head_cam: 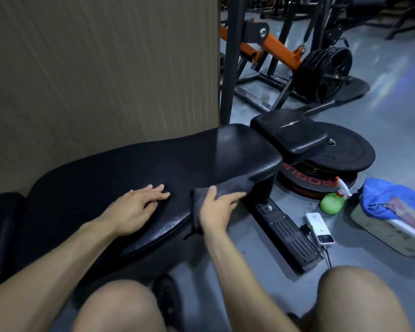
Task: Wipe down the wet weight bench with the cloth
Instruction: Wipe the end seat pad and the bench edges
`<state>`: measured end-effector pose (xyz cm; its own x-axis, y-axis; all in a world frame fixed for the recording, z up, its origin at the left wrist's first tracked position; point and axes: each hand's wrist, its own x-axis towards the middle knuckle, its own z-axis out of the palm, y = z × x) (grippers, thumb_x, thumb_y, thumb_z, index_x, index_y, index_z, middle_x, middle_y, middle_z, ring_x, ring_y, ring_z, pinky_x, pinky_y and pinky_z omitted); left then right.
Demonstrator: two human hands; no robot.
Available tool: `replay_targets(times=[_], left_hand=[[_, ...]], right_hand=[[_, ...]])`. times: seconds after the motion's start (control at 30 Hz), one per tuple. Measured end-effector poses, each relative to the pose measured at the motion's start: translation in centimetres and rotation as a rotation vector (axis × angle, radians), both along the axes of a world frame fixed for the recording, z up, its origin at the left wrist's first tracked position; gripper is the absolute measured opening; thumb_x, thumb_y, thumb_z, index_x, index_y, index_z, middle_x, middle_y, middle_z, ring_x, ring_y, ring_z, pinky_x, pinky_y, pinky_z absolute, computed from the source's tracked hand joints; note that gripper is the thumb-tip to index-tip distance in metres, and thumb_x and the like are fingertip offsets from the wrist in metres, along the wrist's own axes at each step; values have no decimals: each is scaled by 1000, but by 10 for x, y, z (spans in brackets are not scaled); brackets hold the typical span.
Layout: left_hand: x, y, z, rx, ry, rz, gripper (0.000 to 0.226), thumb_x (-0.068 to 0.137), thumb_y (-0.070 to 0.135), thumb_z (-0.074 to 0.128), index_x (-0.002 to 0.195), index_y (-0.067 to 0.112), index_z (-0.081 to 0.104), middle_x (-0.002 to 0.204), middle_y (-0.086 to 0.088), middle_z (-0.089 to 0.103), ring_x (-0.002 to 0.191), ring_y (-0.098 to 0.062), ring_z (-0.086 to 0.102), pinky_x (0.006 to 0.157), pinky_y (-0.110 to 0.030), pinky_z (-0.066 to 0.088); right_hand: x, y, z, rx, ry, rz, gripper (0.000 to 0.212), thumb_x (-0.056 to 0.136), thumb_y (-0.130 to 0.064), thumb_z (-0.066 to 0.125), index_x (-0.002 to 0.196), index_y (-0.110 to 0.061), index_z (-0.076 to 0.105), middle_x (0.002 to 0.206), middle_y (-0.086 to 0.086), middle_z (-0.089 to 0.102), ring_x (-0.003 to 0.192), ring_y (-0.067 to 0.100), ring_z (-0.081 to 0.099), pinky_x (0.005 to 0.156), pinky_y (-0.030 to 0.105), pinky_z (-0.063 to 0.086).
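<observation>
The black padded weight bench [134, 168] runs from lower left to centre right, its surface faintly shiny. My left hand [134, 209] rests flat on the pad with fingers spread and straight. My right hand [217, 209] presses a dark grey cloth [228, 188] against the bench's near side edge, thumb on top and fingers stretched along the cloth. Part of the cloth hangs down below the pad edge under my hand.
A wood-grain wall [94, 68] stands right behind the bench. Stacked weight plates [340, 154] and a small black pad [290, 133] lie past its end. On the floor at right sit a green spray bottle [332, 202], a white power bank [319, 227] and a bin with a blue cloth [388, 197].
</observation>
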<state>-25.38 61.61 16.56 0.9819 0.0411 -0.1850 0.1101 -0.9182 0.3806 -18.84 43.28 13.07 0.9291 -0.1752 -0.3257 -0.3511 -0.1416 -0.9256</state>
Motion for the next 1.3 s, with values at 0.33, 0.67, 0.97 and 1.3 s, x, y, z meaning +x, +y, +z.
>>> replay_targets(times=[0.33,0.67,0.97,1.3], left_hand=[[-2,5,-5,24,-107,-59,39,103,30,44,140,41,50,154,24,34,147,-4,25,123,-36,17],[93,-61,13,56,-319,-254,35,102,36,43,135,42,56,149,26,42,139,-2,34,117,-33,28],[184,-119,-17,53,-268,-323,39,102,35,44,140,35,52,155,14,40,143,-12,34,118,-34,28],[222,-125,-10,68,-275,-237,34,102,35,46,133,42,56,146,23,48,136,-7,42,109,-26,33]], right_hand=[[77,-45,3,-122,97,-132,91,105,-41,41,149,12,-18,158,35,16,140,47,33,109,43,32],[72,-49,-10,-105,-45,-113,85,104,-34,42,153,2,-18,163,28,1,147,39,21,113,37,25],[137,-120,-11,-146,-73,-86,67,99,-36,46,150,-1,22,148,21,43,128,35,48,103,42,41],[161,-154,-4,-536,-279,100,27,92,-27,50,118,-19,47,116,9,60,106,33,56,83,40,43]])
